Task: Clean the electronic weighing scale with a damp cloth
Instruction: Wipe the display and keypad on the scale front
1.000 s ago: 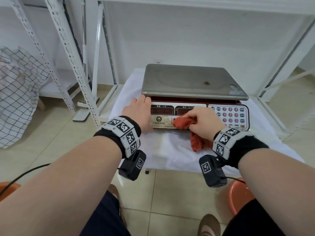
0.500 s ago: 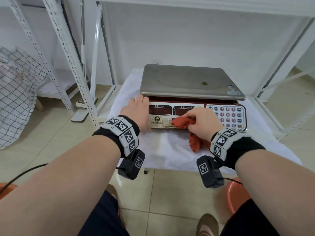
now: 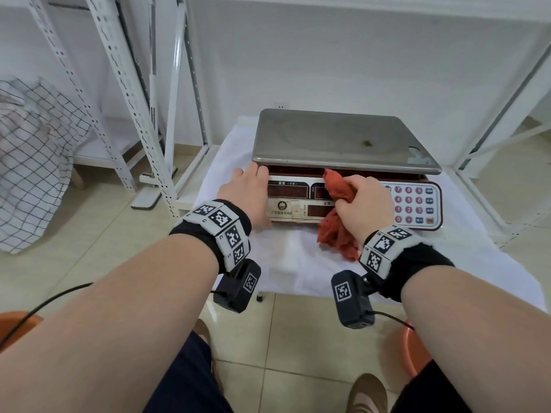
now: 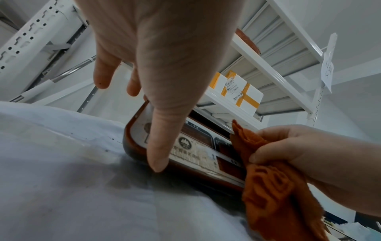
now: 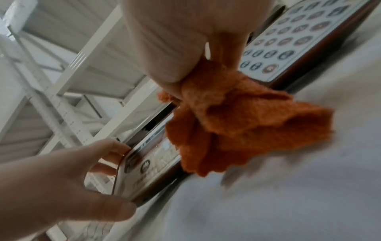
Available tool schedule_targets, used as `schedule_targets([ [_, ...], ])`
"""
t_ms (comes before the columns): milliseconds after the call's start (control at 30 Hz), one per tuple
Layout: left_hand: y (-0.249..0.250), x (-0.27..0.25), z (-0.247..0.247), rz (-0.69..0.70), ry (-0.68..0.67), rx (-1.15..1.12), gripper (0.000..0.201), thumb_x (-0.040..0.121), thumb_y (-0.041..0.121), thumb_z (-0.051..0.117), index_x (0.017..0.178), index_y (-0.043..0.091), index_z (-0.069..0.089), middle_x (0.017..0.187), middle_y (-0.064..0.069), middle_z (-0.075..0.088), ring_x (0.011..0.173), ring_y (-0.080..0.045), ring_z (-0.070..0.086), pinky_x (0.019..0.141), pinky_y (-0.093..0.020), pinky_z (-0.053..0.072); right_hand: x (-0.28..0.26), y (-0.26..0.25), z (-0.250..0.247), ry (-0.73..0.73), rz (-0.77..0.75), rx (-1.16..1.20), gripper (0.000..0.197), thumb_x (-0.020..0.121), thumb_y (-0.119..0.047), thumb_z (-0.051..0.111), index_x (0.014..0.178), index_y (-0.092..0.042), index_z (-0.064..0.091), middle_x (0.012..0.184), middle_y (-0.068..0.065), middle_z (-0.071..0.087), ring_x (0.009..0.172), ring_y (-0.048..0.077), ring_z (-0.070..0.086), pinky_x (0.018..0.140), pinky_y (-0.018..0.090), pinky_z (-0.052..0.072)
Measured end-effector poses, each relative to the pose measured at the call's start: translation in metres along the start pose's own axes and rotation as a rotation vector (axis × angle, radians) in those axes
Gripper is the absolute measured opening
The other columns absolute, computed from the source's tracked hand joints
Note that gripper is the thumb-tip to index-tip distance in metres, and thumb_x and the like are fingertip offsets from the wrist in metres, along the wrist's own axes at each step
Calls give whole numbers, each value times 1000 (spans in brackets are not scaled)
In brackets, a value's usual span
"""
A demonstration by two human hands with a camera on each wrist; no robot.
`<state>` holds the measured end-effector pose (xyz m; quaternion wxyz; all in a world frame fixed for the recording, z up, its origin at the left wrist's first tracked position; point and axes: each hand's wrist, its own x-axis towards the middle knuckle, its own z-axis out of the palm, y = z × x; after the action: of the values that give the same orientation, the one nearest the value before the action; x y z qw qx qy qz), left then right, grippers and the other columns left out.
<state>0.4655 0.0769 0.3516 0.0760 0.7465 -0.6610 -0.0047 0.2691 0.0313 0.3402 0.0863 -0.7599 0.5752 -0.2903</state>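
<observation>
The electronic scale [image 3: 343, 138] has a steel platter and a red-rimmed front panel with displays and a keypad [image 3: 417, 204]. It stands on a white-covered low table [image 3: 286, 263]. My left hand [image 3: 253, 195] holds the panel's left end: the thumb [image 4: 160, 146] lies on the front face and the fingers curl round the corner [image 5: 111, 156]. My right hand [image 3: 363, 201] grips a bunched red-orange cloth [image 3: 337, 186] and presses it on the middle display windows, just under the platter's front edge. The cloth's loose end [image 5: 237, 130] hangs onto the table.
White slotted shelf uprights [image 3: 134, 114] stand to the left, and a shelf frame [image 3: 507, 114] to the right. An orange basin [image 3: 411, 353] sits on the floor at lower right. Checked fabric [image 3: 32, 162] hangs far left. Taped boxes [image 4: 237, 91] sit on a shelf above.
My right hand has slid the cloth up the front panel, from the lower label strip to the display windows below the platter. The left hand has kept its hold.
</observation>
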Motion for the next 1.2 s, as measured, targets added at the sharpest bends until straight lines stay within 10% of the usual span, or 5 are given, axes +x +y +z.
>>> schedule_targets([
  [333,-1,0,-1,-1,-20,-2,82,56,40,86,116,12,39,120,-4,40,108,-26,42,75,-41,45,-18,-22,22,-222,-202,-47,31,76,-16,58,105,-25,61,97,-1,54,94,21,55,82,34,47],
  [567,-3,1,-1,6,-7,-18,80,57,39,86,116,13,39,120,-4,40,108,-25,42,72,-39,44,2,-21,15,8,41,-45,35,81,-13,53,116,-19,56,109,7,53,100,26,53,79,30,39],
  [800,-4,1,-1,11,-21,-13,81,56,40,86,116,13,39,120,-3,40,108,-25,42,73,-38,45,-11,-28,23,-187,-273,-135,40,81,-15,53,118,-31,59,104,-2,50,99,18,53,77,31,47],
  [1033,-5,2,0,9,-7,-27,79,56,38,86,114,14,38,118,-3,40,107,-25,42,73,-39,46,9,-28,25,2,-76,-114,41,84,-13,52,124,-20,58,114,9,50,104,28,53,85,32,42],
  [1200,-6,2,2,14,-4,-37,76,58,36,85,114,13,39,120,-4,40,108,-25,42,74,-39,46,-7,-37,36,-109,-323,-163,43,83,-14,55,125,-24,57,106,4,47,98,22,49,72,31,46],
])
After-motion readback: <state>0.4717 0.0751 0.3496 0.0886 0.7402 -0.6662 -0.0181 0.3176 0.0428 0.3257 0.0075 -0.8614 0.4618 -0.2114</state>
